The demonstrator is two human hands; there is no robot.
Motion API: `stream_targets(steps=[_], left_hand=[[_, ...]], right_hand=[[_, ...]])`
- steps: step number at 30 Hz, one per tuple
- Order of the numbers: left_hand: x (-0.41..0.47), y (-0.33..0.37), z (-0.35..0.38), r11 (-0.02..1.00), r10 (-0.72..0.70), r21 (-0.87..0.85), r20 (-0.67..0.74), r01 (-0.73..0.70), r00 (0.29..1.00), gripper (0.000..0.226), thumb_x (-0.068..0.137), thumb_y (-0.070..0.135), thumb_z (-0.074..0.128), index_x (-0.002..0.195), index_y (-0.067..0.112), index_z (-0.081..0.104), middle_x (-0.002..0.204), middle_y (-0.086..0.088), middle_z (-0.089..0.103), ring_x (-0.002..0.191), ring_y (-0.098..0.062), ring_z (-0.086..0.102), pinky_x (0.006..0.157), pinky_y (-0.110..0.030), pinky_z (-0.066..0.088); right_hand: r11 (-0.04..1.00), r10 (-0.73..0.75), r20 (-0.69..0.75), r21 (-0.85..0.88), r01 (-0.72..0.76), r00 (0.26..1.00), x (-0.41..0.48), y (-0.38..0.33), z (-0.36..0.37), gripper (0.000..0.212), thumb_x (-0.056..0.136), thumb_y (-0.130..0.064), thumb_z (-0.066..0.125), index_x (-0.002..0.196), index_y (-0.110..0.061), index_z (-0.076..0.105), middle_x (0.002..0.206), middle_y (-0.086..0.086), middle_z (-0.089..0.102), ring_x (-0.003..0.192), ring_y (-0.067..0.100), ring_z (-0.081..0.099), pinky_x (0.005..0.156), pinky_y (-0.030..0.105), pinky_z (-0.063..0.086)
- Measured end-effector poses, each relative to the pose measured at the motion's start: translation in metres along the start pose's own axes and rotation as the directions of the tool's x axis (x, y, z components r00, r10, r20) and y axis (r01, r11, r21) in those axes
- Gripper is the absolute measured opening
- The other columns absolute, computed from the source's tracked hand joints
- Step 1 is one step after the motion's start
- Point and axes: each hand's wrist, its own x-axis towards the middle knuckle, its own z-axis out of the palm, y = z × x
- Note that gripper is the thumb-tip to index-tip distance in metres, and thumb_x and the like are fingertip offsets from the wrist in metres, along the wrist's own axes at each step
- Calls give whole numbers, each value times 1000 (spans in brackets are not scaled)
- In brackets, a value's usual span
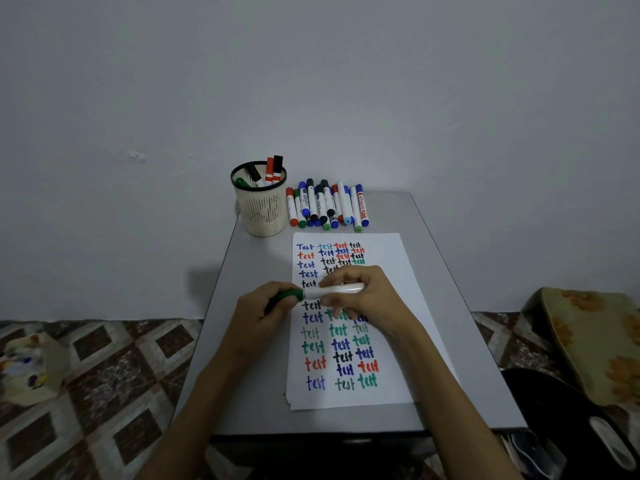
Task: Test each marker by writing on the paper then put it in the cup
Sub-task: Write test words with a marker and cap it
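Grey desk (263,258) against a bare wall, patterned tiles below. Left hand (263,310) curled round the green cap (291,295), right hand (367,296) gripping the marker (332,290) by its white barrel, held level just over the paper (388,393) beneath both hands, likely for capping or uncapping, hard to tell which. Beyond the left hand the cup (260,209), beyond the right hand the loose markers (327,206), nothing in between

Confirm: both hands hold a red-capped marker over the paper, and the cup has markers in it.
The cap is green, not red, as the head view shows. The left hand and right hand do hold the marker over the paper, and the cup holds markers.
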Motion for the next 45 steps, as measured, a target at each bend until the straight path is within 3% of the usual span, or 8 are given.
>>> stream_targets(steps=[5, 10, 21, 33, 36, 41, 43, 45], left_hand=[[0, -3, -3, 999, 2, 37, 24, -3, 1000, 21, 85, 30, 52, 97, 18, 65, 86, 14, 64, 83, -1, 60, 66, -10, 45], [2, -3, -5, 998, 42, 54, 38, -44, 998, 32, 84, 41, 46, 99, 19, 64, 88, 13, 64, 85, -4, 60, 68, -15, 49], [2, -3, -7, 983, 136, 120, 34, -139, 990, 32, 87, 33, 45, 100, 11, 64, 87, 8, 62, 87, 1, 58, 72, -11, 47], [3, -1, -6, 978, 154, 136, 38, -158, 987, 27, 88, 31, 46, 103, 15, 63, 91, 14, 60, 87, 1, 57, 72, -11, 45], [3, 0, -4, 984, 125, 129, 20, -127, 992, 27, 88, 33, 46, 104, 17, 61, 92, 18, 57, 87, 1, 56, 71, -10, 44], [2, -1, 2, 996, 19, 85, 5, -19, 1000, 29, 90, 15, 55, 116, 25, 50, 103, 15, 55, 98, 6, 54, 73, -6, 44], [3, -4, 3, 993, -45, 105, -37, 49, 998, 43, 87, 11, 58, 126, 23, 44, 111, 14, 53, 104, 6, 50, 78, -7, 42], [5, -8, 7, 982, -55, 179, -39, 61, 998, 48, 87, 12, 59, 131, 19, 42, 119, 9, 51, 108, 1, 48, 90, -16, 39]], right_hand=[[994, -49, -35, -98, 46, 998, 0, 7, 6, 20, 71, -6, 82, 89, -10, 73, 69, 9, 68, 46, 16, 51, 45, 25, 41], [987, -75, -52, -143, 67, 996, 0, 6, 11, 17, 71, -7, 82, 84, -12, 73, 76, -3, 71, 67, 9, 66, 61, 18, 48], [978, -88, -41, -193, 79, 995, -4, 4, 14, 12, 81, -27, 75, 80, -17, 70, 55, 3, 63, 47, 14, 53, 54, 27, 43], [964, -132, -50, -239, 117, 990, 2, 5, 15, 12, 79, -26, 78, 81, -16, 72, 65, 2, 70, 59, 14, 61, 63, 35, 50], [867, -204, 4, -463, 183, 979, 9, 1, 7, 17, 77, -33, 77, 92, -26, 75, 82, -9, 72, 74, 8, 64, 68, 34, 53], [429, -157, 302, -837, 340, 940, 36, -28, -3, 26, 85, -27, 69, 111, -24, 69, 100, -7, 68, 92, 7, 58, 82, 24, 45], [389, -153, 261, -871, 300, 953, 52, -46, -10, 24, 87, -20, 65, 111, -21, 68, 99, -6, 65, 93, 10, 57, 83, 25, 47], [485, -223, 139, -843, 233, 965, 70, -66, -17, 23, 87, -17, 65, 111, -18, 67, 98, -6, 65, 88, 11, 60, 83, 29, 52]])
